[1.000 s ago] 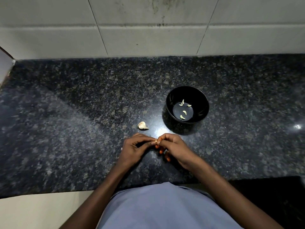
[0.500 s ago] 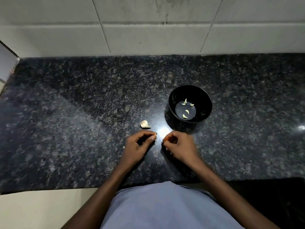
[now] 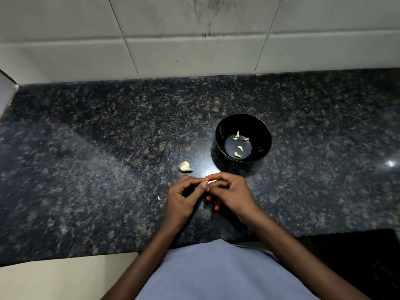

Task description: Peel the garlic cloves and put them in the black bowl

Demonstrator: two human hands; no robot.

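A black bowl (image 3: pixel 263 131) stands on the dark granite counter (image 3: pixel 108 148), right of centre, with several small peeled garlic cloves (image 3: pixel 237 154) on its bottom. A pale unpeeled piece of garlic (image 3: pixel 185 166) lies on the counter just left of the bowl. Below it my left hand (image 3: pixel 184 200) and my right hand (image 3: pixel 231 193) meet, fingertips together. Between them they pinch a small whitish garlic clove (image 3: pixel 211 181), mostly hidden by the fingers.
A tiny white scrap of peel (image 3: pixel 159 198) lies on the counter left of my left hand. A tiled wall (image 3: pixel 194 40) runs along the back. The counter's front edge sits near my grey shirt (image 3: pixel 216 271).
My hands were joined, parted slightly half a second ago, and have come together again on the clove.
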